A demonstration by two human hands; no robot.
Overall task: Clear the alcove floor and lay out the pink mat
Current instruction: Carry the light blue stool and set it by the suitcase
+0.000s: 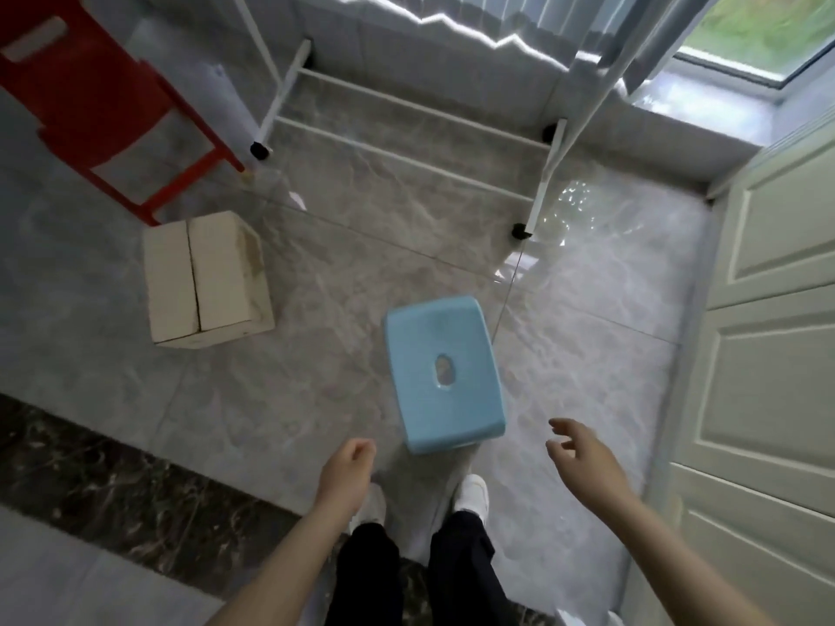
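A light blue plastic stool [440, 372] with an oval hole in its seat stands on the grey tiled floor just ahead of my feet. A closed cardboard box [205, 280] sits on the floor to the left of it. My left hand [348, 467] hovers near the stool's near left corner with fingers loosely curled, holding nothing. My right hand [583, 454] hangs to the right of the stool, fingers relaxed and spread, also holding nothing. No pink mat is in view.
A red plastic chair [90, 106] stands at the far left. A white metal rack [406, 128] on black casters stands at the back under the curtains. A white panelled door [768, 332] lines the right side. A dark marble strip [113, 481] crosses the floor near left.
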